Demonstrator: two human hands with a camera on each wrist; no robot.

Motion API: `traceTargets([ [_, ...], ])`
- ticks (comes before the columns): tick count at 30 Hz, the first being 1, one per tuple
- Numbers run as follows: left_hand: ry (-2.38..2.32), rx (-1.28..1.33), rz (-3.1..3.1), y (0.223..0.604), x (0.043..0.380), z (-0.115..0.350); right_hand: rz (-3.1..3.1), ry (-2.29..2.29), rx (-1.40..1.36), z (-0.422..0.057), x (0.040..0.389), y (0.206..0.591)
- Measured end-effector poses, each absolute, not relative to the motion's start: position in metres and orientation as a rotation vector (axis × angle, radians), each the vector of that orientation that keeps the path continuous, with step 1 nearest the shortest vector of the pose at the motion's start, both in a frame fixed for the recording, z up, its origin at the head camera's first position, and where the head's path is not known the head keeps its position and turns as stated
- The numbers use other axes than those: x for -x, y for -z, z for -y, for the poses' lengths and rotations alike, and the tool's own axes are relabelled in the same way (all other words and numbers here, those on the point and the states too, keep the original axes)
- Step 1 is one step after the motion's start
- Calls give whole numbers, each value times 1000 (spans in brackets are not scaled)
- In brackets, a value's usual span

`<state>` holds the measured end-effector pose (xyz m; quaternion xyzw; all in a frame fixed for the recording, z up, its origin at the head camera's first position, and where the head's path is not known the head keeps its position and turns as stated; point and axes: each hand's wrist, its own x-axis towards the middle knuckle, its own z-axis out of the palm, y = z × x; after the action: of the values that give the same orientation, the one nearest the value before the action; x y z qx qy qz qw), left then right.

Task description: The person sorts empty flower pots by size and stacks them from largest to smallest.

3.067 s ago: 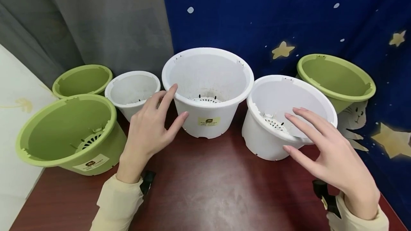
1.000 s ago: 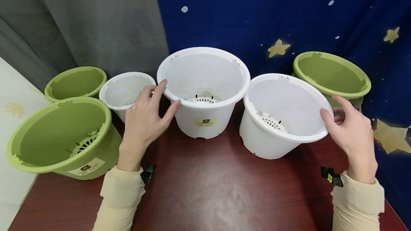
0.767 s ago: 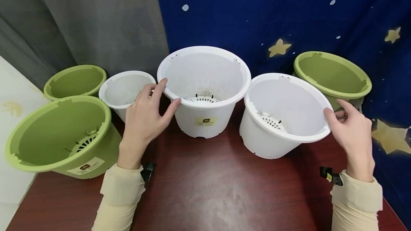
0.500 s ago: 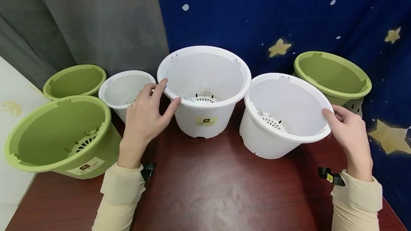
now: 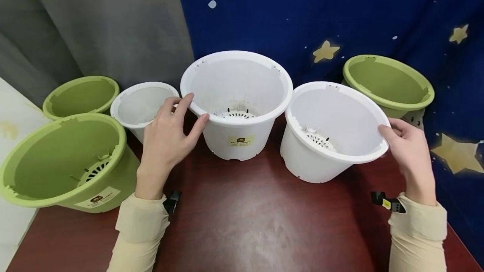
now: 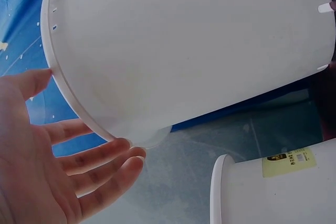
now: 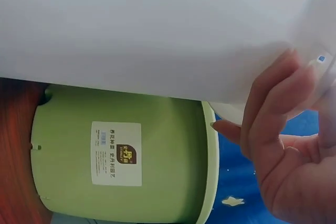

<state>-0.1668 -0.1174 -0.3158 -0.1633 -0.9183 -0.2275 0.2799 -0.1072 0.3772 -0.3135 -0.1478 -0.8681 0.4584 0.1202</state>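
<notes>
In the head view, a large white flower pot (image 5: 238, 133) stands upright at the middle. My left hand (image 5: 162, 144) is at its left rim, thumb and fingers spread; in the left wrist view, the left hand's (image 6: 42, 156) thumb and fingertips touch that rim. To the right stands a second white flower pot (image 5: 314, 163). My right hand (image 5: 412, 150) pinches its right rim, thumb on top and fingers curled on the outer side. The right wrist view shows my right hand (image 7: 289, 145) bent at the rim of this white pot (image 7: 131, 30).
A large green pot (image 5: 94, 188) with a label stands at front left. Behind it are a smaller green pot (image 5: 81, 95) and a small white pot (image 5: 143, 100). Another green pot (image 5: 389, 81) stands at back right, before a blue star curtain (image 5: 264, 7). The table (image 5: 242, 221) is dark red wood.
My right hand has moved from over the right white pot's front edge to its right rim and now pinches it. My left hand stays by the middle pot's rim. The pots have not visibly moved.
</notes>
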Motion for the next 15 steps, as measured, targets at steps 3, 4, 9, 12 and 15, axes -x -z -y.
traceTargets([
  [3, 619, 430, 2464, 315, 165, 118, 2528, -1358, 421, -377, 110, 313],
  [4, 621, 429, 2463, 315, 165, 118, 2523, -1366, 416, -377, 110, 313],
  [9, 624, 432, 2455, 315, 166, 118, 2509, -1404, 372, -377, 109, 312],
  [12, 624, 435, 2451, 316, 166, 118, 2527, -1391, 350, -376, 107, 312],
  [15, 622, 440, 2453, 316, 167, 117, 2555, -1357, 344, -374, 105, 311],
])
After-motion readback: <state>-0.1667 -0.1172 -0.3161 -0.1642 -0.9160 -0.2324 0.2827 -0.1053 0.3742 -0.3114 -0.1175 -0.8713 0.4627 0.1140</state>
